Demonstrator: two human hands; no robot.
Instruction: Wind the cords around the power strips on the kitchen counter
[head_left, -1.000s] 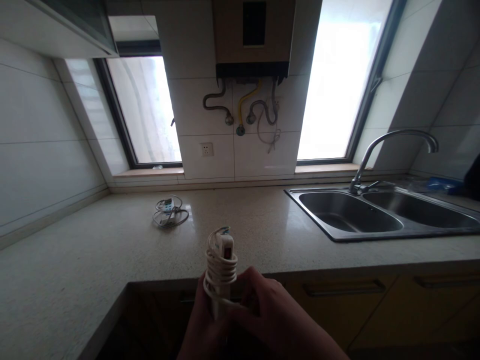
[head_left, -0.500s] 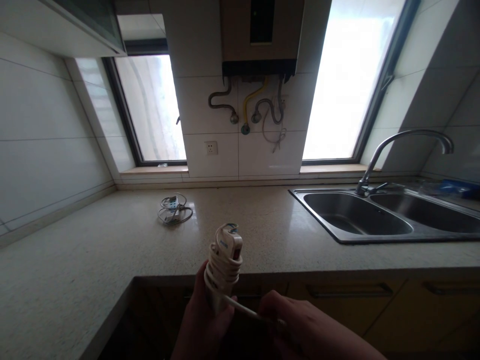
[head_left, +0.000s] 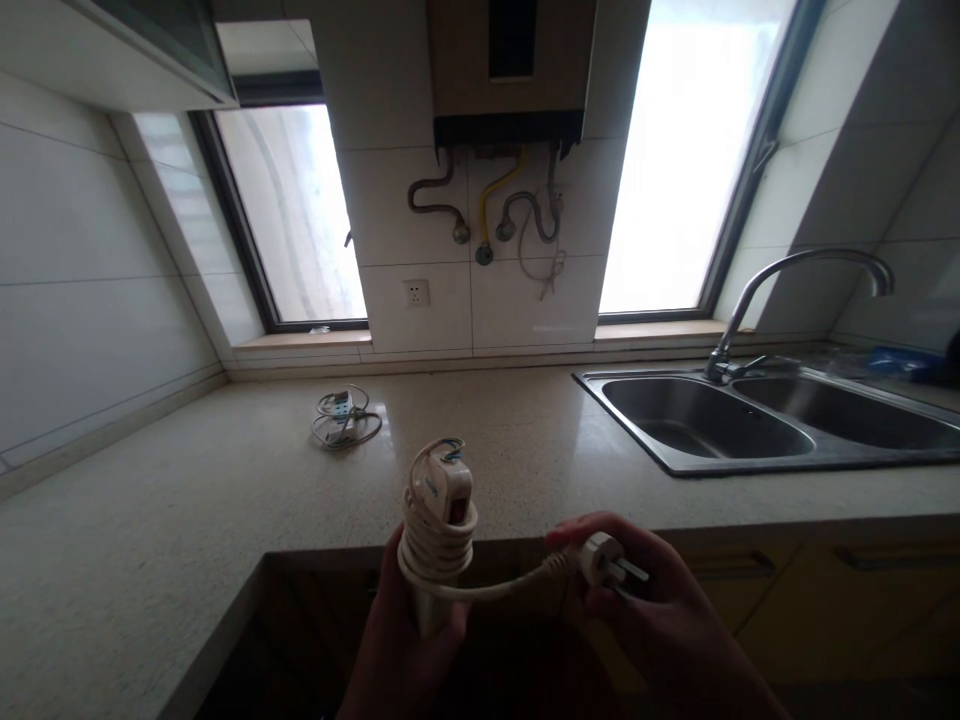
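My left hand [head_left: 416, 640] is wrapped round the lower part of a white power strip [head_left: 442, 485], held upright in front of the counter edge. A red switch shows near its top. Several turns of its white cord [head_left: 435, 548] circle the strip, and a small loop with bluish wires or ties sits at the top end. From the coil the cord's free end runs right to a white plug [head_left: 600, 560]. My right hand [head_left: 637, 590] grips that plug between thumb and fingers, its metal pins pointing right.
A second coiled cord with a socket block [head_left: 345, 418] lies on the speckled counter [head_left: 225, 480]. To the right is a double steel sink [head_left: 675, 465] with a tall faucet [head_left: 795, 262]. A water heater [head_left: 510, 60] hangs on the wall above a wall outlet [head_left: 415, 292].
My right hand has moved right and up along the cord, and the plug now shows in its fingers. The left hand still holds the power strip, slightly further left in view.
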